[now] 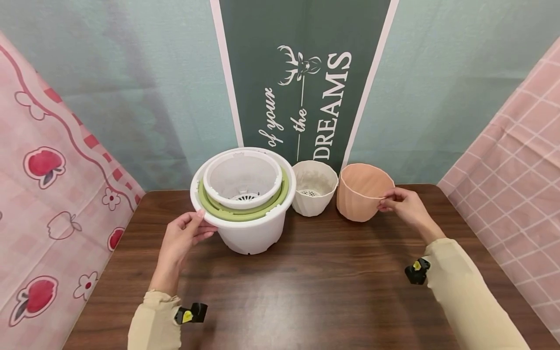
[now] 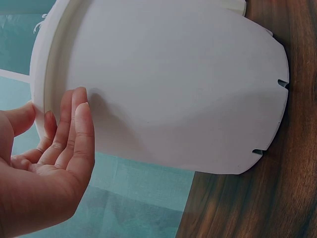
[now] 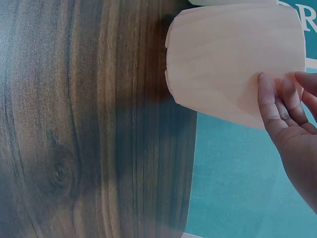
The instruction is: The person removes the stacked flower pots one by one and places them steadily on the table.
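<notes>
My left hand (image 1: 185,236) pinches the rim of a large white flowerpot (image 1: 251,238), thumb on the rim and fingers beneath it. In the left wrist view, the fingers (image 2: 84,134) curve up close to the pot's smooth side. Nested inside that pot are a green pot (image 1: 238,215) and a smaller white pot (image 1: 242,163) with a slotted bottom. On the right, my right hand (image 1: 404,206) pinches the rim of a peach flowerpot (image 1: 358,206) with swirled sides. Between the two held pots stands a small cream pot (image 1: 309,206) with drainage holes.
The pots stand towards the back of a dark wood table (image 1: 302,296). Behind it hangs a blue-green curtain (image 1: 175,97) with a dark printed panel. Pink patterned cloths (image 1: 65,194) line the left and right sides.
</notes>
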### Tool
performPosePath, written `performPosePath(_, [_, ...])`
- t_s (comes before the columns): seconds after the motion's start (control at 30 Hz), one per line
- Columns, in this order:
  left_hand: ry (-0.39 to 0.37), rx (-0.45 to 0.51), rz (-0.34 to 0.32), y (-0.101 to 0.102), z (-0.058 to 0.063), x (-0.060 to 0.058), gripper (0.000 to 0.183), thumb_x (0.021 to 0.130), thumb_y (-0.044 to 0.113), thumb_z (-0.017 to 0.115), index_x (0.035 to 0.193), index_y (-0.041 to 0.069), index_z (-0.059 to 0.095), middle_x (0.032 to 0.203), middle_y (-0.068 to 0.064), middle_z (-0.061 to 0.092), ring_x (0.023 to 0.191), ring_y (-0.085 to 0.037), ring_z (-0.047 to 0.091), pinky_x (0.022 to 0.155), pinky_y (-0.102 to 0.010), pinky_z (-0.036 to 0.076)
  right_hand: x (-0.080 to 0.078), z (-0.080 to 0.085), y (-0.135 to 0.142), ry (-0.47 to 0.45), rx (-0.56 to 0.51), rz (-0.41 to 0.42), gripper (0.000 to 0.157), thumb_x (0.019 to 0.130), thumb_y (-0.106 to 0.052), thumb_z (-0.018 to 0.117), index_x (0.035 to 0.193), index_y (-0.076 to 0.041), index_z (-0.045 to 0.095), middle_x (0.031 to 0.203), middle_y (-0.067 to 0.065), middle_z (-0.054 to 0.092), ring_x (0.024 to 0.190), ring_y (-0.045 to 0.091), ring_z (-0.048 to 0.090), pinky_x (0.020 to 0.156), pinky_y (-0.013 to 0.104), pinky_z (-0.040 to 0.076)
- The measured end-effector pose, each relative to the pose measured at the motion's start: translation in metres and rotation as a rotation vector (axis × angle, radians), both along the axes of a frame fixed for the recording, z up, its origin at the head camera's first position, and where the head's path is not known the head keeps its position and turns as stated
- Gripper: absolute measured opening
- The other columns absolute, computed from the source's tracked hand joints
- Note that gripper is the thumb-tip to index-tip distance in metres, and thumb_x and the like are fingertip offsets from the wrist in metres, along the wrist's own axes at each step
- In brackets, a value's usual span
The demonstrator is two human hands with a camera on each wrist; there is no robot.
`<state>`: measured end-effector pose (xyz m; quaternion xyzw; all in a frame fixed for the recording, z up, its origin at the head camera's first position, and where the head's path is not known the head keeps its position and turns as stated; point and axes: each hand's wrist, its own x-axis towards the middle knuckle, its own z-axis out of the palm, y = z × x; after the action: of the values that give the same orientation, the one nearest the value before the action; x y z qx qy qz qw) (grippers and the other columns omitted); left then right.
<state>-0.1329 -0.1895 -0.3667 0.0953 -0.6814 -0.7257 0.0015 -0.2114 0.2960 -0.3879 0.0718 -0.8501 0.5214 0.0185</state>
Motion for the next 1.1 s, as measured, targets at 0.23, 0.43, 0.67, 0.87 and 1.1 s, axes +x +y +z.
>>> performPosePath(0.23, [0.005, -0.004, 0.002, 0.000, 0.000, 0.000, 0.029, 0.092, 0.029, 0.054, 0.093, -0.001, 0.052, 0.073, 0.000, 0.064, 0.071, -0.013, 0.066, 0.071, -0.027, 0.055, 0.000, -0.002, 0.001, -0.002, 0.020, -0.008, 0.017, 0.088, 0.006, 0.054, 0.098, 0.018, 0.050, 0.079, 0.015, 0.061, 0.069, 0.010, 0.065, 0.062, 0.020, 0.054])
performPosePath(0.43, [0.004, -0.006, 0.003, 0.001, 0.000, 0.000, 0.029, 0.093, 0.028, 0.054, 0.092, 0.000, 0.052, 0.073, 0.000, 0.064, 0.072, -0.013, 0.066, 0.071, -0.027, 0.055, 0.000, -0.003, -0.001, 0.001, -0.004, -0.002, 0.016, 0.087, 0.008, 0.053, 0.098, 0.020, 0.049, 0.076, 0.010, 0.062, 0.067, 0.010, 0.065, 0.061, 0.019, 0.054])
performPosePath(0.67, [-0.004, -0.016, 0.008, 0.001, 0.000, 0.000, 0.031, 0.092, 0.030, 0.054, 0.093, -0.001, 0.052, 0.074, -0.001, 0.064, 0.072, -0.013, 0.066, 0.071, -0.027, 0.055, -0.001, -0.005, 0.001, 0.014, -0.004, -0.012, 0.016, 0.088, 0.008, 0.053, 0.098, 0.019, 0.050, 0.077, 0.009, 0.062, 0.067, 0.010, 0.065, 0.061, 0.019, 0.054])
performPosePath(0.87, [-0.006, -0.012, 0.007, 0.002, 0.002, 0.000, 0.030, 0.092, 0.030, 0.055, 0.093, 0.000, 0.052, 0.075, -0.001, 0.064, 0.072, -0.013, 0.066, 0.072, -0.027, 0.055, 0.000, -0.006, 0.007, 0.032, -0.017, -0.021, 0.016, 0.087, 0.008, 0.054, 0.097, 0.020, 0.050, 0.074, 0.003, 0.062, 0.066, 0.007, 0.064, 0.061, 0.020, 0.054])
performPosePath(1.1, [-0.012, -0.017, 0.008, 0.002, 0.004, 0.001, 0.032, 0.091, 0.031, 0.056, 0.094, -0.001, 0.052, 0.076, -0.002, 0.064, 0.074, -0.015, 0.066, 0.072, -0.027, 0.055, 0.000, -0.005, 0.017, 0.054, -0.055, -0.031, 0.018, 0.086, 0.010, 0.054, 0.096, 0.023, 0.047, 0.071, -0.003, 0.062, 0.064, 0.007, 0.064, 0.060, 0.019, 0.054])
